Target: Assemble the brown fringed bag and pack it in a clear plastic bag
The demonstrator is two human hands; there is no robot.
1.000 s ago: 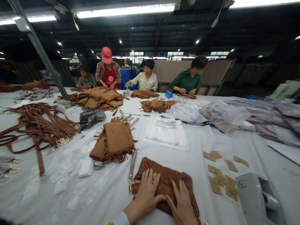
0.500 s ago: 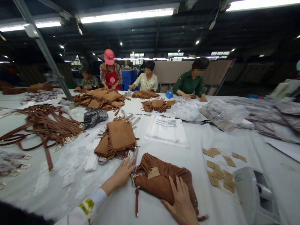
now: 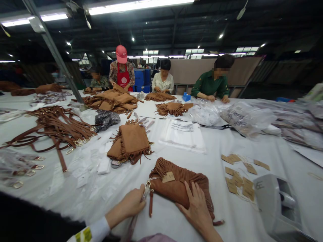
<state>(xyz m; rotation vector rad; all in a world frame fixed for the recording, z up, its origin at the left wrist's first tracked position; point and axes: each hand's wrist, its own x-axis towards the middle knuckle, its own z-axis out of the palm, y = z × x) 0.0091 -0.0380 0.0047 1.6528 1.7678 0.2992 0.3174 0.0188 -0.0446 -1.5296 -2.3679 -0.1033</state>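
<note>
A brown suede bag with fringe (image 3: pixel 166 190) lies on the white-covered table in front of me. My right hand (image 3: pixel 198 208) rests flat on its right half, fingers spread. At the bag's left end, my left hand (image 3: pixel 131 201) is closed around a plastic-wrapped strap (image 3: pixel 131 226), which hangs down toward me. The strap's gold clip (image 3: pixel 148 185) shows above my fingers, at the bag's corner; whether it is hooked on, I cannot tell. A kraft paper tag (image 3: pixel 168 177) sits on top of the bag, and a brown zipper pull (image 3: pixel 150 203) dangles from its left side.
Folded fringed bags (image 3: pixel 135 138) lie ahead, with brown straps (image 3: pixel 64 126) to the left. White printed plastic bags (image 3: pixel 180 134) are stacked beyond. Loose kraft tags (image 3: pixel 237 181) and a grey tape dispenser (image 3: pixel 276 205) stand right. Several co-workers handle bags across the table.
My left hand has closed on the wrapped strap and drawn it toward me, bringing its clip to the bag's left end. My right hand stays on the bag. The view has shifted slightly.
</note>
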